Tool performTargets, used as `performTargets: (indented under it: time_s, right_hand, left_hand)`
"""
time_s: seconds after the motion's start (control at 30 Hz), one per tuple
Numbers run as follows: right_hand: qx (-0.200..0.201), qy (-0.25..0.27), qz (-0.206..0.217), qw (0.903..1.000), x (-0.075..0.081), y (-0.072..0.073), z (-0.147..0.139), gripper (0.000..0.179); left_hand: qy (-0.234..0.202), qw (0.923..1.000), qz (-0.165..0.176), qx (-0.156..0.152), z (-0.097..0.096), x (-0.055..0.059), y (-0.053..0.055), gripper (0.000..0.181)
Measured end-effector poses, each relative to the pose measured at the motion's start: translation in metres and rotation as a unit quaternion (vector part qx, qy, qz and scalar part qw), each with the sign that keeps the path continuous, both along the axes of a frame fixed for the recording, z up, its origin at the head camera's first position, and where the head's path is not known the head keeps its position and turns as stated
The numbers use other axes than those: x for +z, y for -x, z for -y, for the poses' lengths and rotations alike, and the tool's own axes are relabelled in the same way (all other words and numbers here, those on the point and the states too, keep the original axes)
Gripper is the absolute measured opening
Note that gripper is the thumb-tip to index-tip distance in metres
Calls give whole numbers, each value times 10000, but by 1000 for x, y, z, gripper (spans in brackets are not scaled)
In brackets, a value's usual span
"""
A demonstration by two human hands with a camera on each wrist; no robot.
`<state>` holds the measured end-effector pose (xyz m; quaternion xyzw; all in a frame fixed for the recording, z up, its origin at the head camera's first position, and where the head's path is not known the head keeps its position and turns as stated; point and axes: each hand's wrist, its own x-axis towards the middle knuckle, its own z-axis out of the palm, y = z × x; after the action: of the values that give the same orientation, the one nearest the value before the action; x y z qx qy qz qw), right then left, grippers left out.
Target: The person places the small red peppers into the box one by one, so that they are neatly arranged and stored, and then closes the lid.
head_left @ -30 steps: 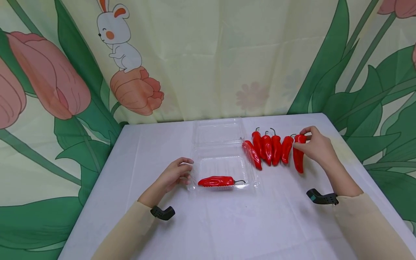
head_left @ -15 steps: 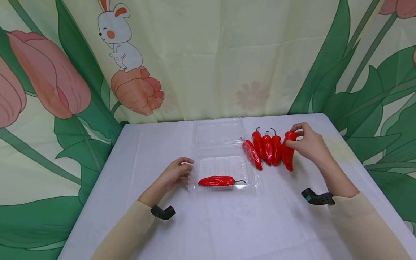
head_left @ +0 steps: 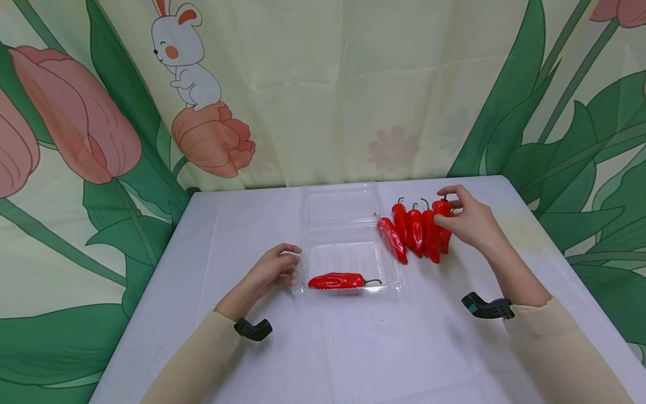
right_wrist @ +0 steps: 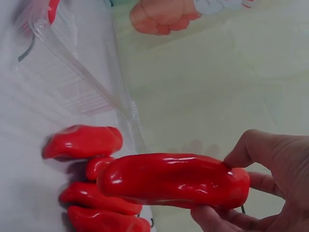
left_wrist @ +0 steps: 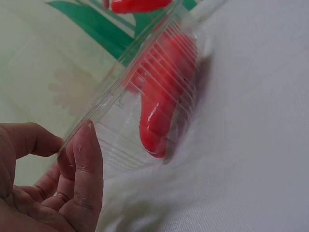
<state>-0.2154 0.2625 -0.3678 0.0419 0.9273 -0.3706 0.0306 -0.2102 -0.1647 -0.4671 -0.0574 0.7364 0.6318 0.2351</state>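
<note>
Nearest, in front of the clear plastic box (head_left: 348, 257) at either side, beige sleeves (head_left: 194, 359) and black wrist cameras (head_left: 253, 330). At the box's left rim, gripping it with curled fingers: left hand (head_left: 272, 270). Inside the box, along its near wall: one glossy red pepper (head_left: 335, 281), stem pointing right. Right of the box, pinching a second pepper (right_wrist: 174, 179) near its stem end, tip down: right hand (head_left: 469, 219). Also right of the box, side by side, five more peppers (head_left: 415, 231), one partly hidden. Behind the box, its opened lid (head_left: 340, 205); farther back, a tulip-and-rabbit curtain (head_left: 313, 84).
</note>
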Motion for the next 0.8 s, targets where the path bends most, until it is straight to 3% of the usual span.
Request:
performTargets:
  time_s: [0.47, 0.8]
  right_hand:
    - [164, 322, 194, 9992, 4, 1, 14, 75]
    - [238, 553, 134, 9981, -6, 2, 32, 70]
  left_hand:
    - [-24, 10000, 42, 17, 1, 0, 0, 37]
    - [-28, 10000, 47, 10, 0, 0, 0, 38]
